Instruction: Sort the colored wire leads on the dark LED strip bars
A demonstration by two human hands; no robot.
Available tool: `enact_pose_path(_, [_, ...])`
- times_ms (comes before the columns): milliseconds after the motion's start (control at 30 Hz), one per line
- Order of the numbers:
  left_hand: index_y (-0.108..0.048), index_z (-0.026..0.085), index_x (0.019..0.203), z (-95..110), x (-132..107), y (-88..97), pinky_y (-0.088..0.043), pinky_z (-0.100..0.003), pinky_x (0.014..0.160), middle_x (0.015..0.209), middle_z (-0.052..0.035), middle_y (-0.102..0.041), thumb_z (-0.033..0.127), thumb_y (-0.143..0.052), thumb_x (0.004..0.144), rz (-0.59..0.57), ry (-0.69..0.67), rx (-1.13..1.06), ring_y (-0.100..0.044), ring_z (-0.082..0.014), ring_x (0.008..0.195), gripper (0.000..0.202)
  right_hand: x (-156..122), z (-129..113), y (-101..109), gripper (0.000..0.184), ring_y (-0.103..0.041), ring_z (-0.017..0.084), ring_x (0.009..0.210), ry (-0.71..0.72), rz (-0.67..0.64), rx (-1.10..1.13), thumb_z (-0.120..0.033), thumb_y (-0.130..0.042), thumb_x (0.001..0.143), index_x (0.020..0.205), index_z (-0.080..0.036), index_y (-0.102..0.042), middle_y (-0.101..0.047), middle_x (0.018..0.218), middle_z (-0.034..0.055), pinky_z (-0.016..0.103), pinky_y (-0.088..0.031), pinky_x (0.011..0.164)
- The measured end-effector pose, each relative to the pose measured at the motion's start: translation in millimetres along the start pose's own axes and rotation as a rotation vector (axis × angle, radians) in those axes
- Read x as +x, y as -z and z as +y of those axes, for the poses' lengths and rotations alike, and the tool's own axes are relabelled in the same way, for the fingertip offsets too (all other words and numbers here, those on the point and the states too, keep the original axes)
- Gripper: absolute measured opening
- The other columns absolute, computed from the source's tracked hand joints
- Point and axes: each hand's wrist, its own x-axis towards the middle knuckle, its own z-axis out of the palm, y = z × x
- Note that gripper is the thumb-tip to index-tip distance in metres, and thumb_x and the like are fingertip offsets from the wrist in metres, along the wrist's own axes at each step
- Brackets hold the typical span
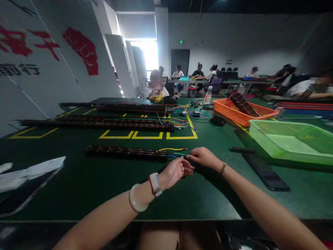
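Note:
My left hand (175, 171) and my right hand (203, 157) meet on the green table (104, 184), fingers pinched together at the wire ends of a long dark strip (127, 151). Yellow, green and blue wires (175, 151) stick out of the strip's right end toward my fingers. The left wrist wears a white bangle and a watch, the right wrist a thin bracelet. What exactly the fingertips pinch is too small to make out; it sits by the wire ends.
More long dark strips with coloured wires (104, 123) lie farther back inside yellow floor-tape marks. An orange basket (241, 111) and a green basket (291, 140) stand at the right, a black flat bar (264, 172) beside them. Several people sit at far tables.

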Motion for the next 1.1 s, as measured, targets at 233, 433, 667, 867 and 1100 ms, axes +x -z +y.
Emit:
enact_pose_path(233, [-0.059, 0.01, 0.072, -1, 1, -2.3, -0.046, -0.031, 0.074, 0.075, -0.0107, -0.065, 0.026, -0.041, 0.089, -0.031, -0.012, 0.019, -0.062, -0.0159, 0.069, 0.03, 13, -8, -2, 0.022, -0.054, 0.017, 0.084, 0.069, 0.218, 0.111, -0.029, -0.042, 0.093, 0.097, -0.019, -0.061, -0.06, 0.09, 0.0065, 0.029, -0.041, 0.076])
enact_pose_path(433, [-0.058, 0.01, 0.07, -1, -1, -5.4, -0.046, -0.032, 0.072, 0.074, -0.0102, -0.064, 0.023, -0.046, 0.086, -0.069, -0.041, 0.096, -0.061, -0.0156, 0.067, 0.024, 18, -5, -23, 0.028, -0.051, 0.02, 0.106, 0.049, 0.111, 0.11, -0.026, -0.045, 0.092, 0.118, -0.021, -0.054, -0.061, 0.112, 0.0073, 0.039, -0.034, 0.093])
enact_pose_path(667, [-0.058, 0.01, 0.072, -1, -2, -5.3, -0.046, -0.032, 0.073, 0.074, -0.0101, -0.065, 0.024, -0.049, 0.084, -0.09, -0.057, 0.118, -0.061, -0.0156, 0.067, 0.021, 18, -7, -23, 0.028, -0.051, 0.02, 0.092, 0.022, 0.043, 0.085, -0.036, -0.059, 0.084, 0.105, -0.019, -0.062, -0.063, 0.094, 0.006, 0.037, -0.033, 0.088])
enact_pose_path(867, [-0.058, 0.01, 0.069, 2, -4, -7.9, -0.046, -0.031, 0.072, 0.075, -0.0104, -0.065, 0.028, -0.053, 0.082, -0.102, -0.037, 0.148, -0.06, -0.0151, 0.066, 0.022, 20, -10, -26, 0.013, -0.048, 0.017, 0.081, 0.009, -0.011, 0.081, -0.026, -0.063, 0.08, 0.089, -0.017, -0.066, -0.061, 0.082, 0.0034, 0.033, -0.033, 0.082])
enact_pose_path(1100, [-0.059, 0.01, 0.074, 2, -6, -9.0, -0.046, -0.031, 0.074, 0.075, -0.0099, -0.065, 0.03, -0.053, 0.082, -0.093, -0.03, 0.161, -0.061, -0.0158, 0.068, 0.022, 22, -13, -29, 0.011, -0.05, 0.014, 0.069, -0.04, -0.032, 0.151, -0.018, -0.06, 0.079, 0.071, -0.016, -0.067, -0.064, 0.07, 0.0013, 0.027, -0.032, 0.071])
